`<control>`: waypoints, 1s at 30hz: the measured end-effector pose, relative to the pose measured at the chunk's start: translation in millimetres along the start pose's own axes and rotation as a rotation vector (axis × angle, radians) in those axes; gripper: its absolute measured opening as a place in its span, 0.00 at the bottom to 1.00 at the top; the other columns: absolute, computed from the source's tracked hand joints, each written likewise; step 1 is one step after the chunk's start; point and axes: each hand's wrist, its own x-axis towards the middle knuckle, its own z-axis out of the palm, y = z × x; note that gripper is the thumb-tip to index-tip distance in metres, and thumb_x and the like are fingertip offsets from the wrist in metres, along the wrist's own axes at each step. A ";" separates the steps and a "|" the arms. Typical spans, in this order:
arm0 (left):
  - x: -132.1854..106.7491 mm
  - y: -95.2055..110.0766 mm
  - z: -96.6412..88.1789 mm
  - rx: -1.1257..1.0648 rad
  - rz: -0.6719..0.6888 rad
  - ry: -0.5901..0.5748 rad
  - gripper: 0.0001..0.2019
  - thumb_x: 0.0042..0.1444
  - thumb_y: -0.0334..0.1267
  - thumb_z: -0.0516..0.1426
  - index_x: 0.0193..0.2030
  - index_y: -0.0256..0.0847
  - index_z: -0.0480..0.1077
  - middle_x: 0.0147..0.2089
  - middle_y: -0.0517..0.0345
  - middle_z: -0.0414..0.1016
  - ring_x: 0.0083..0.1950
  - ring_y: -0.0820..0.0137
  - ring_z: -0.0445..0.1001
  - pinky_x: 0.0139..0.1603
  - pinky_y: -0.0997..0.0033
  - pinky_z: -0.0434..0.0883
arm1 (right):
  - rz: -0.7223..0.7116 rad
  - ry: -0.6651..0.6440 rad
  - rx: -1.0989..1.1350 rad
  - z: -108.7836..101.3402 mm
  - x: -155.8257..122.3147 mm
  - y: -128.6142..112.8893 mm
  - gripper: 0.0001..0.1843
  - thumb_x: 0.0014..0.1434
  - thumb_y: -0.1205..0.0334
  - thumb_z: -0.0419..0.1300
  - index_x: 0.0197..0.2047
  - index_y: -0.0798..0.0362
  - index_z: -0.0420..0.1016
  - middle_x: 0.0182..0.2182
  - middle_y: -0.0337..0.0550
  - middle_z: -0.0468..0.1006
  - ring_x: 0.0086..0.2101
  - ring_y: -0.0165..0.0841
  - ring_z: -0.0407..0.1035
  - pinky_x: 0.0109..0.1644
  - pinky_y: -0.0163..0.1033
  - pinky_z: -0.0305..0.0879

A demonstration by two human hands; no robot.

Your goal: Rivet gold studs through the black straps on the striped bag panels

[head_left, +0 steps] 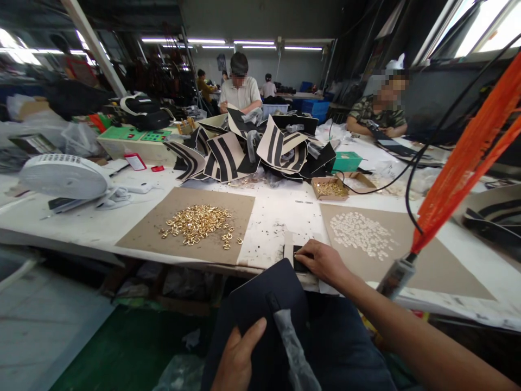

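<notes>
My left hand (240, 355) grips a dark navy panel (271, 293), its thumb on the upper face. The panel lies over my lap, tilted, with its far corner just below the table edge. A short tab on it ends in a strap (295, 347) wrapped in clear plastic. My right hand (323, 262) is at the table's front edge, fingertips pinched together over a small black pad (300, 260). A tiny gold glint shows at the fingertips, too small to name. Left of it lies a pile of gold metal buckles (197, 224) on brown card.
Small pale pieces (360, 232) cover a card at right. An open box (329, 187) holds gold bits. Striped panels (244, 146) are heaped behind. A fan (65, 176) stands left. An orange bundle with a hanging tool (396, 277) dangles near my right forearm. Two people work across the table.
</notes>
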 end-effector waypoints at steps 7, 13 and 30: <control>-0.3 -0.4 -0.5 0.022 -0.004 0.036 0.29 0.48 0.41 0.71 0.57 0.38 0.76 0.54 0.43 0.83 0.65 0.43 0.73 0.70 0.42 0.66 | -0.001 -0.076 -0.076 -4.2 8.9 2.7 0.08 0.63 0.62 0.64 0.41 0.42 0.85 0.41 0.38 0.82 0.43 0.37 0.75 0.45 0.38 0.65; -4.3 0.5 6.5 0.003 -0.010 0.012 0.28 0.50 0.40 0.70 0.58 0.37 0.75 0.55 0.43 0.82 0.66 0.48 0.73 0.71 0.48 0.66 | 0.001 -0.065 -0.169 -8.2 4.6 -6.9 0.09 0.65 0.60 0.61 0.42 0.42 0.85 0.42 0.41 0.81 0.42 0.39 0.75 0.42 0.38 0.63; -18.4 29.0 29.7 0.245 0.288 -0.017 0.29 0.55 0.51 0.67 0.60 0.37 0.75 0.58 0.45 0.80 0.66 0.49 0.73 0.71 0.49 0.65 | -0.290 -0.019 0.260 -41.2 -99.0 -116.3 0.34 0.58 0.46 0.71 0.63 0.53 0.75 0.57 0.54 0.75 0.54 0.48 0.71 0.61 0.53 0.67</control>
